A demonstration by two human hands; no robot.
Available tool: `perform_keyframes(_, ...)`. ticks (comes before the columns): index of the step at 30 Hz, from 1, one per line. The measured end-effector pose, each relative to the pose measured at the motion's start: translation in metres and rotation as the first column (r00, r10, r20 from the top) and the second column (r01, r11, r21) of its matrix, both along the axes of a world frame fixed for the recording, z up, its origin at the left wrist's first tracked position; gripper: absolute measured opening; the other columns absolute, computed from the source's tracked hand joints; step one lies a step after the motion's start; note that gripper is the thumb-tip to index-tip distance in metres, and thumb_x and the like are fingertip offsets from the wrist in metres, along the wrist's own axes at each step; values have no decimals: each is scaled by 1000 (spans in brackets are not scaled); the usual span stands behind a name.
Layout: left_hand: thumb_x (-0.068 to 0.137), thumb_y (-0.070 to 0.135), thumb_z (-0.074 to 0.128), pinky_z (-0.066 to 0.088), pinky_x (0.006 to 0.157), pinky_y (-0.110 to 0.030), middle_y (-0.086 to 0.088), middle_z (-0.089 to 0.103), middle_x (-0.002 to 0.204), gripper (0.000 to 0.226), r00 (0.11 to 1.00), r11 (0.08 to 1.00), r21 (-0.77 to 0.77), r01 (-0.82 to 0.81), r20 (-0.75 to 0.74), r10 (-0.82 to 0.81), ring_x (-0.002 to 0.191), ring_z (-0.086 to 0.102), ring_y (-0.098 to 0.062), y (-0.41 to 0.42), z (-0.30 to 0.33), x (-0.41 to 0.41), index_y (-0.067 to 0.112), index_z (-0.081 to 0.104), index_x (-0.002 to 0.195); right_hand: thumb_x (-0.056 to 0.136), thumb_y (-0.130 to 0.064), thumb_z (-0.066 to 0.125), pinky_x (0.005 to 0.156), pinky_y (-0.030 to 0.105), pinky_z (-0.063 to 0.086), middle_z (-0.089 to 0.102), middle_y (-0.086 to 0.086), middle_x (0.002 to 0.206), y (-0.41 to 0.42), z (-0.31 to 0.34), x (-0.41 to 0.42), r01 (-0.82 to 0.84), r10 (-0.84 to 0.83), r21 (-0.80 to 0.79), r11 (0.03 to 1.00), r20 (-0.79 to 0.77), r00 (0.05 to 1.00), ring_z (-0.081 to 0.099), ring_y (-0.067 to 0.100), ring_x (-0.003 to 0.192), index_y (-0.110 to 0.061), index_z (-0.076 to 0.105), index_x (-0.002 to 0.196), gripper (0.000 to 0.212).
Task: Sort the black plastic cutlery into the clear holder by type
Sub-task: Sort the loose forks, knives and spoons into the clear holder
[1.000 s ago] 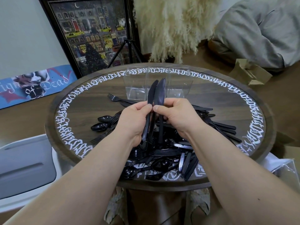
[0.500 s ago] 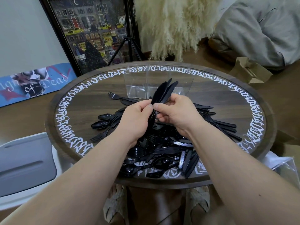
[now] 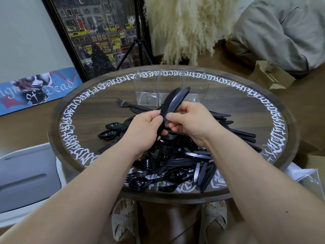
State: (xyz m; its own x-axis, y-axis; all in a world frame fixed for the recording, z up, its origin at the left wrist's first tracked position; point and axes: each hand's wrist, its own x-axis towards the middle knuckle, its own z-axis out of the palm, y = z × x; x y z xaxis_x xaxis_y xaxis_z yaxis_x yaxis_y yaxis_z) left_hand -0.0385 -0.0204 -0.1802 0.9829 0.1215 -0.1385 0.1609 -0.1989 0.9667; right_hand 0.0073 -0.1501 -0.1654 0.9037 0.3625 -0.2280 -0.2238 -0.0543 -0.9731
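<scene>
Since a second ago the knives have tipped from nearly upright to leaning away and to the right, and the blades have closed into one bundle. They sit above the pile of cutlery, just short of the holder. The left hand has its fingers curled around the handles, thumb pressed on top; the right hand pinches the same bundle a little higher with thumb and fingertips.

These knives look light, stiff and smooth, so they will likely slide against each other; a firm hold low on the handles, where both hands are, seems best for keeping them squared. Their long axis runs from the hands up toward the holder, tips pointing at its middle and right compartments.

The holder stands at the far side of the table, and looks empty. A fork lies just left of it; spoons lie nearer, left of the pile.
</scene>
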Motion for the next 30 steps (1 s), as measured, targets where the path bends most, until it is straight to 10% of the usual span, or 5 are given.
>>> perform_keyframes(18,100,17,39,42,67,-26,3,57,70,29,977,940,265,214,-65,-204,61,54,-9,6,4,-4,19,60,80,93,-1,55,52,17,46,61,6,73,-5,3,4,60,-60,77,995,-3,998,53,6,52,-7,62,85,12)
perform_keyframes(25,97,35,47,47,82,-28,17,63,77,29,993,848,525,76,37,-112,77,59,-3,20,-2,-3,34,60,123,89,4,58,55,18,48,58,9,77,-9,4,9,261,-253,225,939,-62,965,54,10,58,-3,58,83,10)
perform_keyframes(30,102,22,37,41,85,-24,13,66,103,36,979,798,596,94,88,-182,97,57,-8,16,7,-5,34,58,128,86,2,62,60,24,51,60,10,91,-13,4,11,334,-337,226,915,-27,941,56,15,62,-17,45,122,44)
